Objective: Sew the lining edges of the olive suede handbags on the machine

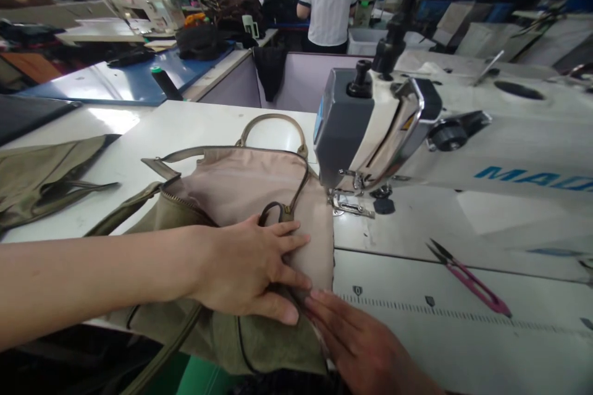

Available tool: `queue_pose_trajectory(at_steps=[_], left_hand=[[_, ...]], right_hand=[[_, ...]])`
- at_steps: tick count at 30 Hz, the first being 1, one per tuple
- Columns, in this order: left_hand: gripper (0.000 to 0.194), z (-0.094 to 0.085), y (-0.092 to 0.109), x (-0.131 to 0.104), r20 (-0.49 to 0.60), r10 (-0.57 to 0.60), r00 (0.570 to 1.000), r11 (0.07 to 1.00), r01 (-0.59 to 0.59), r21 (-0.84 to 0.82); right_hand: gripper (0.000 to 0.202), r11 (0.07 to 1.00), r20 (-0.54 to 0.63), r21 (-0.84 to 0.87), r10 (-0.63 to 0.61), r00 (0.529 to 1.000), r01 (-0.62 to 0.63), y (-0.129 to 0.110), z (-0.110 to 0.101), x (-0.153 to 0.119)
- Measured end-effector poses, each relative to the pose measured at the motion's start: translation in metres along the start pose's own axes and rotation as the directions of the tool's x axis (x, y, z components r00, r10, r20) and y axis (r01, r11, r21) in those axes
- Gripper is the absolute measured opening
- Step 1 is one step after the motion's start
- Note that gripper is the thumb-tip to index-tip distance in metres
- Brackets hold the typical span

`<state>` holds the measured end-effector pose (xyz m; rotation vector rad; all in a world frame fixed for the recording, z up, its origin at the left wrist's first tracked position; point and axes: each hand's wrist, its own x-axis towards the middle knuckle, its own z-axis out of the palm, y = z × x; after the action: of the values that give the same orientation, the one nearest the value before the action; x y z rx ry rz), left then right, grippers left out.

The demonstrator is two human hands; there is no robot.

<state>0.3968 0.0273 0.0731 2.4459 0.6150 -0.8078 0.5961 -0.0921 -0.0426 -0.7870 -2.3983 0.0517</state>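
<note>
An olive-green handbag [273,333] lies on the sewing table with its zipped top open and its pale pink lining [250,179] spread out. My left hand [245,271] rests on the bag near the zipper end, palm down with fingers spread. Close beside its fingertips, my right hand [356,339] holds the lower right edge of the lining, fingers together and thumb hidden. The lining's right edge reaches the presser foot [347,205] of a white sewing machine [463,136]; whether it lies under the foot I cannot tell. One rolled handle [273,117] arches up at the bag's far side.
Pink-handled thread snips [472,281] lie right of the bag, by a ruler scale [398,303] on the tabletop. Another olive fabric piece [50,176] lies at left. Behind are a thread cone [167,83], a blue table [125,77] and a person in a white shirt [330,0].
</note>
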Motion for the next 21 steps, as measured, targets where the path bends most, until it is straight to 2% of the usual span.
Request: queue_pose_trajectory(at_steps=[3,8,15,21], left_hand=[[0.045,-0.007,-0.004,0.005,0.009,-0.029,1.000,0.999,0.029,-0.017],[0.040,-0.014,-0.020,0.014,-0.088,0.024,0.996,1.000,-0.025,-0.014],[0.033,-0.031,-0.044,0.027,-0.156,0.165,0.974,0.986,-0.161,0.035],[0.035,-0.039,-0.070,0.041,-0.192,0.163,0.968,0.987,-0.158,0.042]], right_hand=[[0.039,0.999,0.063,0.013,0.036,0.997,-0.037,0.007,-0.004,0.004],[0.037,0.984,-0.054,-0.029,0.172,0.984,-0.174,0.010,0.002,0.009],[0.031,0.992,-0.021,-0.059,0.114,0.993,-0.115,0.028,0.003,0.017],[0.037,0.984,-0.009,-0.160,0.076,0.997,-0.076,0.050,0.001,0.030]])
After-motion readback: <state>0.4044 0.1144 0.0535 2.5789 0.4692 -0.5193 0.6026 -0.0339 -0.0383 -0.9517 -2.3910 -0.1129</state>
